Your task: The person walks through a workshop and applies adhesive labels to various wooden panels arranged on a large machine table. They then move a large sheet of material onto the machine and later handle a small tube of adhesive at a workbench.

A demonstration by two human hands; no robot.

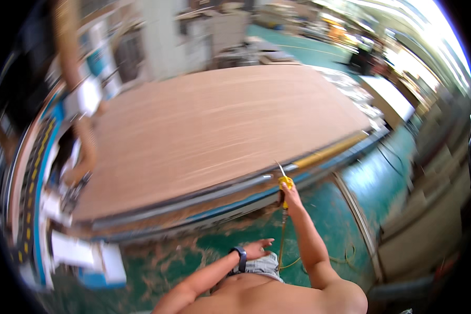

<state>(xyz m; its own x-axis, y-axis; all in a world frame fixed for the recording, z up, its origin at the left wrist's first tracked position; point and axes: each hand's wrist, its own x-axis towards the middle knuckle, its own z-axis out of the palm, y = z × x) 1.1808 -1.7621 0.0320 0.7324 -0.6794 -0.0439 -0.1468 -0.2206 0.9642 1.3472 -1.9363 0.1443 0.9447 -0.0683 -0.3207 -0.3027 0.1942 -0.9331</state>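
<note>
My right hand [290, 194] is wrapped round a yellow air blow gun [285, 182]. Its thin nozzle points up and away, over the near edge of a large wooden sheet [220, 125]. A hose [282, 243] drops from the bottom of the gun toward the floor. Close to my waist, my left hand [258, 249] holds nothing, its fingers stretched out and apart, with a dark watch on the wrist. The sheet lies flat on a long machine bed [230, 201] with a blue and grey edge.
At the left, a machine gantry [39, 183] with blue trim and a yellow-marked cable track spans the bed. Brown dust lies on the green floor [193, 261]. Stacked boards [429, 204] stand at the right, and a white-topped table [390, 97] is farther off.
</note>
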